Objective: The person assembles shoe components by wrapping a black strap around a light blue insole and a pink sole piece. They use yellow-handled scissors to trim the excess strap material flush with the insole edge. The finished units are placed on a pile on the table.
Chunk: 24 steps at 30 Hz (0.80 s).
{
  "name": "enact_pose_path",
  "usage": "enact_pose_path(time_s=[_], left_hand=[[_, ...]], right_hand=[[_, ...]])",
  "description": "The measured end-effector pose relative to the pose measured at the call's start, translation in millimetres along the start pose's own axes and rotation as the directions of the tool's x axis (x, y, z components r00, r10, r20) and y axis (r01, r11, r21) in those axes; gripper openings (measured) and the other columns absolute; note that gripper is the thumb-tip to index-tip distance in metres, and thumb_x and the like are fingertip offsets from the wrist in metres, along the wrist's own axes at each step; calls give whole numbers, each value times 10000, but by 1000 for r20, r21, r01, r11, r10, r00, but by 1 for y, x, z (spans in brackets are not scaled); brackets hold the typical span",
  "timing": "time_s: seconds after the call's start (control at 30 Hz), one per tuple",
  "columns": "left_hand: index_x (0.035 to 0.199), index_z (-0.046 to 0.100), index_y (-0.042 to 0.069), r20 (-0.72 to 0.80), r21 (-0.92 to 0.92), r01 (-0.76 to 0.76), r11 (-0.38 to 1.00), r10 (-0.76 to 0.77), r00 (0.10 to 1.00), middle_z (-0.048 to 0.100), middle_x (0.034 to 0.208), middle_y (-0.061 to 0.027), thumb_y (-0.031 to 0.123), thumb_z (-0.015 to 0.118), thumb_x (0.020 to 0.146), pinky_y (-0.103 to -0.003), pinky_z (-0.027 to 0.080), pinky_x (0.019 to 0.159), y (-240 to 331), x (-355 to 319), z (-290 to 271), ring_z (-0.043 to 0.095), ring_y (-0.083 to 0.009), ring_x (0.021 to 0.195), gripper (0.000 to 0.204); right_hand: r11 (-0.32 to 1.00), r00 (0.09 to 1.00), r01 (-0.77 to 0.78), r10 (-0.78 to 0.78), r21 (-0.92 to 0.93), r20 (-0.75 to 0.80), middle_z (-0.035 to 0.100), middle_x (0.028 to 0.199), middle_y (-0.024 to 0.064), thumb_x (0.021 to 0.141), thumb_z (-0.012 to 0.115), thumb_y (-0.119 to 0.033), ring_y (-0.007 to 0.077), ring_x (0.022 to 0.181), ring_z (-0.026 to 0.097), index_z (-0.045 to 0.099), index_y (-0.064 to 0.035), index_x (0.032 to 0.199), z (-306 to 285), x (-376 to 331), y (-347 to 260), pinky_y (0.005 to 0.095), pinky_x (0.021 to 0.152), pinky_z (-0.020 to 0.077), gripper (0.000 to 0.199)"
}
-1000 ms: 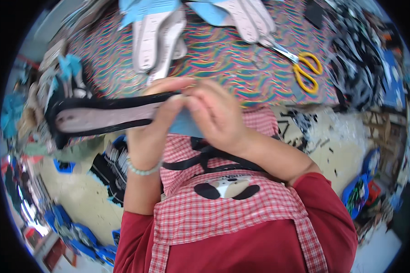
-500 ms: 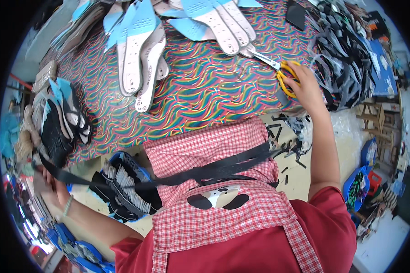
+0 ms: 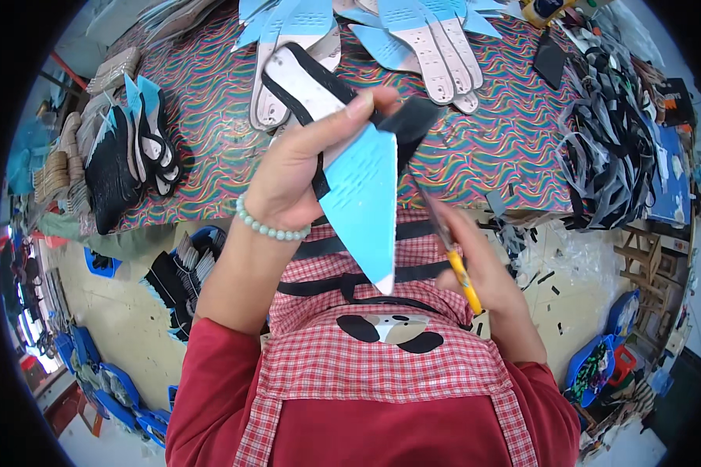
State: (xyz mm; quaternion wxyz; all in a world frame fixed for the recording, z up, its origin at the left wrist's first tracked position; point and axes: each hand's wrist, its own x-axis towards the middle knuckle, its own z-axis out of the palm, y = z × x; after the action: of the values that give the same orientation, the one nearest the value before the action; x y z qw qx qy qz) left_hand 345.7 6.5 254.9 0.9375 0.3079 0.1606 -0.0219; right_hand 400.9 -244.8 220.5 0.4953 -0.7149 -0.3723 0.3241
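Note:
Above the front edge of the table, my left hand [image 3: 300, 159], with a pale green bead bracelet [image 3: 271, 232], grips an insole. The insole [image 3: 366, 202] is blue toward its pointed near end and white toward its rounded far end. Black material borders the white part, and a black strip [image 3: 413, 121] stands out at its right side, somewhat blurred. In my right hand [image 3: 475, 257] are scissors [image 3: 458, 268] with yellow handles, their dark blades reaching up toward the black strip. Whether the blades touch the strip I cannot tell.
Several blue-and-white insoles [image 3: 436, 54] lie fanned across the far side of the patterned table [image 3: 218, 156]. Black-edged insoles [image 3: 121, 159] are stacked at left. A heap of black and grey strips [image 3: 611, 132] covers the right end. A bin of insoles [image 3: 183, 272] stands below the table.
My left hand has come up from the far left to the middle and now holds an insole. My right hand has lifted the scissors off the table and brought them in beside it.

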Motion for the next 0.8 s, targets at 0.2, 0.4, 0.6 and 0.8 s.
enact_pose_path(time_s=[0.2, 0.4, 0.6, 0.8], left_hand=[[1202, 549, 29, -156, -2, 58, 998, -57, 986, 659, 863, -50, 227, 543, 940, -238, 564, 574, -11, -15, -24, 655, -117, 659, 328], [1091, 617, 6, -272, 257, -171, 951, 241, 932, 660, 840, -62, 287, 570, 931, -263, 539, 593, -5, -23, -32, 646, -126, 656, 327], [1009, 632, -16, -42, 660, -260, 705, 380, 924, 643, 747, -61, 362, 473, 975, -236, 502, 572, -19, -6, -24, 637, -118, 640, 411], [1103, 624, 0, 126, 775, -372, 511, 453, 883, 676, 952, -68, 356, 543, 946, -259, 506, 723, -52, 5, -9, 640, -150, 823, 397]], right_hand=[[983, 997, 67, -74, -172, -38, 501, 959, 91, 665, 832, -251, 218, 815, 515, 404, -103, 1388, 29, 43, -2, 307, 725, 451, 853], [935, 947, -5, -109, -356, -301, 574, 846, 84, 633, 839, -144, 269, 815, 563, 541, -73, 1266, 16, 35, 27, 337, 761, 465, 704], [709, 838, -159, -271, -687, -474, 614, 968, 142, 828, 643, -76, 291, 966, 578, 582, -26, 1172, -59, 26, 41, 365, 875, 434, 353], [985, 962, 89, -123, -146, -244, 528, 730, 159, 912, 538, -179, 329, 678, 548, 608, -6, 858, 24, 66, 0, 394, 614, 425, 194]])
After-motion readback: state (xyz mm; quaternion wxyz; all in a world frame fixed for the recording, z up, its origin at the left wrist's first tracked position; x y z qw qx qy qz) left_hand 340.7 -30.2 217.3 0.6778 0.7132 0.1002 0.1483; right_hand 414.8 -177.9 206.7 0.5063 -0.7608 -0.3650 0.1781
